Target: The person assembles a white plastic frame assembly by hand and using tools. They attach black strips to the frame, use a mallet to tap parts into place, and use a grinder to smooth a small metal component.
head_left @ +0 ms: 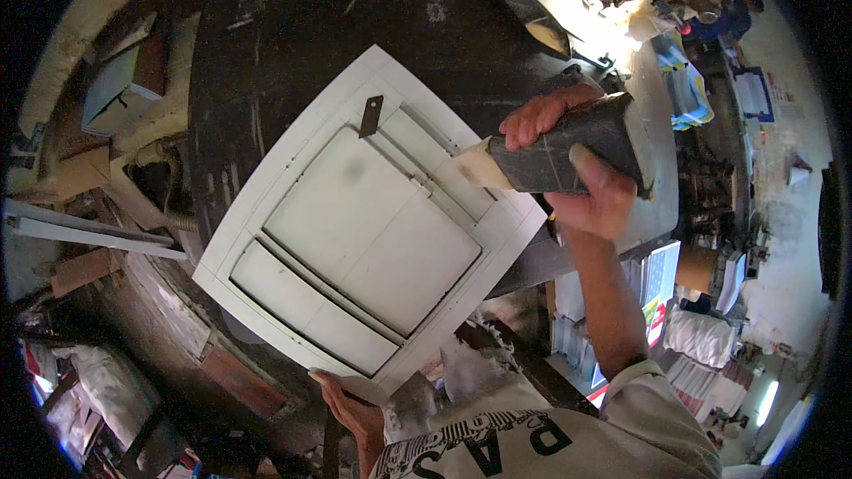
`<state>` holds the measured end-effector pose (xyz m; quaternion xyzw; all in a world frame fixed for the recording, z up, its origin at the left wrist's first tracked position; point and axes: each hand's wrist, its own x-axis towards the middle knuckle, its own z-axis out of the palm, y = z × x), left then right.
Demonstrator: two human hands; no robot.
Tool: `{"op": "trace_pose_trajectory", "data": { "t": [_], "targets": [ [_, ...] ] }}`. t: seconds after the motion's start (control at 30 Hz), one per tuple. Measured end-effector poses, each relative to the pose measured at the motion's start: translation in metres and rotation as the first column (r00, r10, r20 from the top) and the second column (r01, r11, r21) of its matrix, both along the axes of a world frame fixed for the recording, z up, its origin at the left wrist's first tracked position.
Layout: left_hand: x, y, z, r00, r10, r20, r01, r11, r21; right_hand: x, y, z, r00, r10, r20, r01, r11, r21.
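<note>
A white, roughly square panel point(355, 231) with recessed sections and cut slots lies turned cornerwise over the dark tabletop. A small dark strip with a hole point(371, 115) rests near its far corner. My left hand point(353, 412) is at the near corner, closed on the panel's edge, with some fingers hidden beneath. My right hand point(599, 195) grips a dark block with a pale tapered end point(564, 151); its thumb is on the near side and its fingers wrap over the far side. The pale end reaches over the panel's right part; whether it touches is unclear.
The dark tabletop point(293, 27) extends beyond the panel. A bright lamp point(612, 22) glows at the far right. Stacked packages point(657, 284) stand right of my forearm. Boxes point(124, 89) and long pale strips point(89, 231) are at the left.
</note>
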<state>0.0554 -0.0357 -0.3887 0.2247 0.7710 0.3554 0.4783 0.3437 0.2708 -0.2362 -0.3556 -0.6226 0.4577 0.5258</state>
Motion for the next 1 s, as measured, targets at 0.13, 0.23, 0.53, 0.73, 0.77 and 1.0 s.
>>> {"op": "trace_pose_trajectory", "data": {
  "t": [0.13, 0.23, 0.53, 0.73, 0.77, 1.0],
  "targets": [
    [0.000, 0.001, 0.002, 0.999, 0.035, -0.022, -0.030, 0.985, 0.168, 0.015, 0.010, 0.043, 0.982, 0.183, -0.044, -0.176, 0.975, 0.133],
    [0.015, 0.028, 0.020, 0.879, 0.382, 0.284, -0.411, 0.911, 0.047, 0.007, 0.030, 0.018, 0.981, 0.145, -0.131, -0.124, 0.980, 0.157],
    [-0.003, -0.025, -0.035, 0.998, 0.002, -0.069, 0.004, 0.995, 0.098, -0.017, 0.067, 0.014, 0.972, -0.166, -0.165, 0.147, 0.982, -0.121],
    [0.011, 0.007, 0.010, 0.978, 0.208, 0.034, -0.208, 0.978, -0.009, -0.025, 0.070, -0.019, 0.990, 0.116, 0.086, -0.131, 0.970, 0.207],
    [0.012, 0.008, 0.009, 0.995, 0.082, -0.054, -0.083, 0.996, -0.021, -0.036, 0.069, -0.045, 0.998, 0.040, 0.057, -0.051, 0.977, 0.205],
    [0.015, 0.002, 0.001, 0.923, -0.141, -0.359, 0.199, 0.971, 0.130, -0.035, 0.094, -0.004, 0.960, -0.208, 0.188, 0.181, 0.972, 0.153]
  ]
}}
